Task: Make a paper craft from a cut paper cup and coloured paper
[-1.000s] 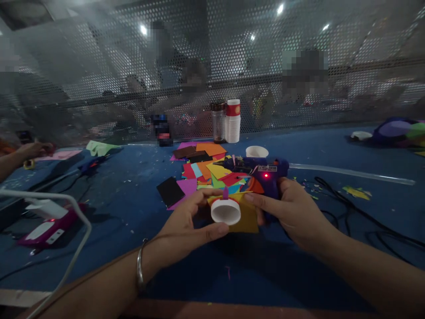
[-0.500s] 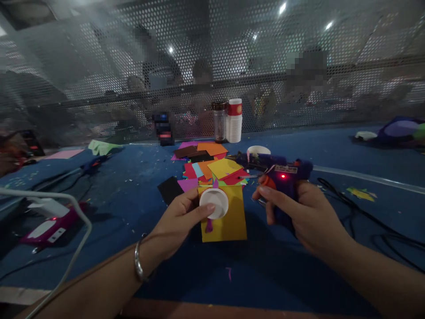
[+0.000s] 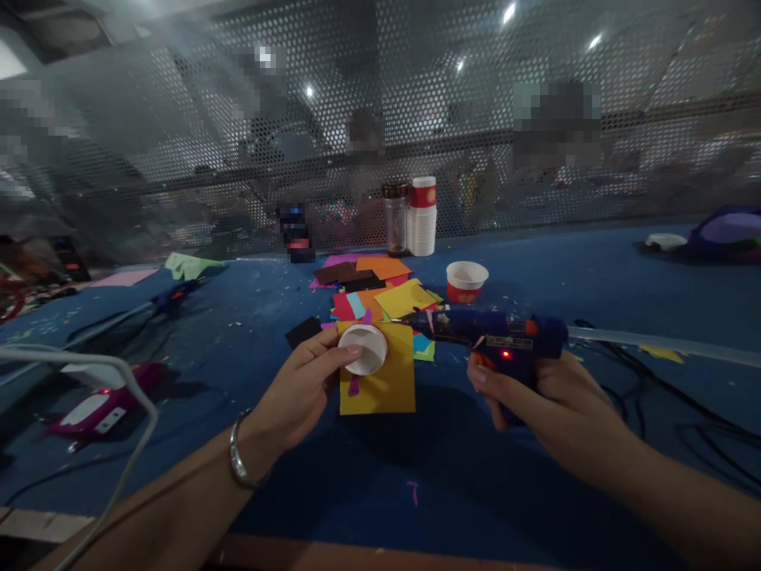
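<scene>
My left hand [image 3: 312, 381] pinches a white paper cup [image 3: 369, 358] together with a yellow card [image 3: 395, 388]; the thumb presses into the cup's mouth. Purple paper pieces [image 3: 354, 386] stick out above and below the cup, against the card. In my right hand [image 3: 535, 396] is a blue glue gun [image 3: 487, 333] with a lit red light, fingers wrapped round its handle by the orange trigger. Its nozzle points left, at the card's top edge just right of the cup. Whether the tip touches the card, I cannot tell. A clear glue stick [image 3: 630, 341] sticks out of the gun's back.
Coloured paper sheets [image 3: 362, 281] lie piled behind the card. A red-and-white paper cup [image 3: 467, 281], a cup stack [image 3: 422, 218] and a clear jar [image 3: 395, 222] stand farther back. At left is a magenta power strip [image 3: 107, 400] with a white cable [image 3: 139, 444]; black cords [image 3: 701, 444] lie right.
The glue gun has come down and left, bringing its nozzle to the card's top edge. My left hand, with cup and card, has shifted slightly left and up.
</scene>
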The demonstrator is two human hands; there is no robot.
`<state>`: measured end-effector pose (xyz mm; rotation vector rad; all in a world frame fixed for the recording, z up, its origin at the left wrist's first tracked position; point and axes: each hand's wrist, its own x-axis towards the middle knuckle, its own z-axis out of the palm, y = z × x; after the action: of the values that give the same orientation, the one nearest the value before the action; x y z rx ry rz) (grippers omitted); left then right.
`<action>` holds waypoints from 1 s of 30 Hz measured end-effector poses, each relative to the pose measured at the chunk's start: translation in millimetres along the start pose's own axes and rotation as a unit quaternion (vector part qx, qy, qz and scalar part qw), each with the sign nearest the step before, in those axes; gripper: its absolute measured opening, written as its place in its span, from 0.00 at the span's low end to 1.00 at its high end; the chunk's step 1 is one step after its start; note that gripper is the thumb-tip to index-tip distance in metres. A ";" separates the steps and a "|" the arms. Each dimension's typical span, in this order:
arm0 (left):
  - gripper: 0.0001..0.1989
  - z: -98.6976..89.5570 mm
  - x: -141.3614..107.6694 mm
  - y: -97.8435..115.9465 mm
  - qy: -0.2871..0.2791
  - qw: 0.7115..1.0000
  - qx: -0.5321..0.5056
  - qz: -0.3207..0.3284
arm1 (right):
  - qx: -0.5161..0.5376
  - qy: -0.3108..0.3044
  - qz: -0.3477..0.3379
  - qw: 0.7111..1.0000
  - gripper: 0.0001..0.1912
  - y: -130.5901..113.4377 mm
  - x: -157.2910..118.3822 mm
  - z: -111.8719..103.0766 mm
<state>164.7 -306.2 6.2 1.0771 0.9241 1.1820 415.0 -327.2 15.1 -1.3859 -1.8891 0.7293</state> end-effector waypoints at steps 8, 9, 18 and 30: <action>0.08 0.4 -1.8 1.5 0.019 1.000 0.017 0.004 | -0.002 0.004 -0.010 1.000 0.24 -0.1 -4.7 4.9; 0.07 0.7 -2.1 1.9 0.017 1.000 0.019 0.008 | -0.001 0.011 -0.016 1.000 0.23 0.6 -4.6 5.9; 0.10 3.4 -2.2 2.5 0.019 0.999 0.029 0.023 | -0.031 0.025 -0.063 0.997 0.23 1.3 -3.0 5.0; 0.11 3.5 -3.5 1.6 0.013 0.999 0.037 0.026 | -0.032 0.025 -0.109 0.993 0.23 -3.2 -1.8 3.0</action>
<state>167.1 -310.1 8.6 1.1531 0.9722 1.2141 411.1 -330.0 15.3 -1.1995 -2.0012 0.5266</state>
